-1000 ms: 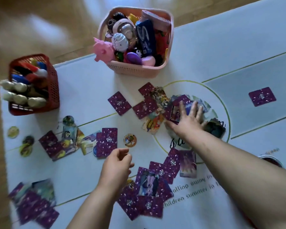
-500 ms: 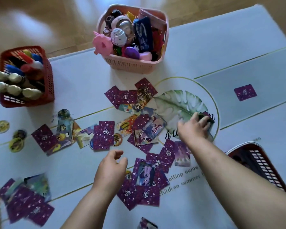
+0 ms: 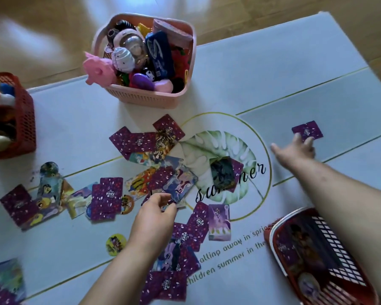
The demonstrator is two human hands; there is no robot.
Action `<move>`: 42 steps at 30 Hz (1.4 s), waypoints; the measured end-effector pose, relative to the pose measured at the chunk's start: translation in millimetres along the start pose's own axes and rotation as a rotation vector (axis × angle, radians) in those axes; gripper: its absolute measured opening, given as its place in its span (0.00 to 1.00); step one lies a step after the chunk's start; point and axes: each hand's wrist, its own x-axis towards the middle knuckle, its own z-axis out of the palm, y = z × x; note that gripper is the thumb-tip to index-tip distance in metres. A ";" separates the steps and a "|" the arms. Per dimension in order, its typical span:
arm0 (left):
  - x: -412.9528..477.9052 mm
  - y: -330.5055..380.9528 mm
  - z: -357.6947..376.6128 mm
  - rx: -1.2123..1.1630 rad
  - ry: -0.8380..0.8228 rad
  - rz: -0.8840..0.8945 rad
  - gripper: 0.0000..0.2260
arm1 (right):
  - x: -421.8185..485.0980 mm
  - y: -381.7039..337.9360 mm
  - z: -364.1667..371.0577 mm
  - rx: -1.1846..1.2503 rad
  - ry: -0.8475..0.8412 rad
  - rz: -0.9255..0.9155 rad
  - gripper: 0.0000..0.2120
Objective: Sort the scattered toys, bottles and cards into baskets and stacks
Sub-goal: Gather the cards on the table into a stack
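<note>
the white play mat [image 3: 251,73] meets the wood floor [image 3: 42,40] along its far edge, and its far right corner shows at upper right. the mat's left half is crowded. a left cluster of cards [image 3: 107,198] lies there, with a yellow round token [image 3: 116,244] on the near side of it. a denser middle spread of cards [image 3: 139,143] fans towards the centre. the left hand [image 3: 154,216] is at the near edge of that spread, fingers curled down at the cards; whether it pinches one cannot be told. a small card pile [image 3: 223,172] sits on the leaf print. open mat runs across the upper right. there the right hand [image 3: 295,150] reaches out, fingers straight and spread, tips touching the near edge of a lone purple card [image 3: 307,132], well apart from the others.

the red mesh basket [image 3: 24,119], cut by the left edge, holds blurred bottle-like shapes. the pink basket [image 3: 147,97] at the mat's far edge is heaped with toys, a pink animal toy [image 3: 99,69] hanging over its left rim. the red card basket [image 3: 269,235], partly under the right forearm, holds cards.
</note>
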 end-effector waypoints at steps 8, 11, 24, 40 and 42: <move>2.4 -7.4 -3.6 -0.024 0.022 -0.087 0.08 | 9.9 -9.0 13.4 -0.092 -0.127 -0.185 0.41; 0.4 -8.0 -8.1 -0.034 0.038 -0.088 0.09 | -34.9 -31.2 30.2 -0.095 -0.193 -0.273 0.43; -25.7 -94.0 -79.3 -0.121 0.105 -0.135 0.15 | -251.0 -90.5 125.0 -0.236 -0.380 -0.481 0.48; -100.6 -273.3 -204.0 -0.108 0.164 -0.166 0.12 | -432.4 -128.3 202.4 -0.251 -0.410 -0.541 0.46; -105.3 -284.1 -214.5 -0.075 0.150 -0.146 0.13 | -448.0 -126.8 202.3 -0.257 -0.428 -0.567 0.45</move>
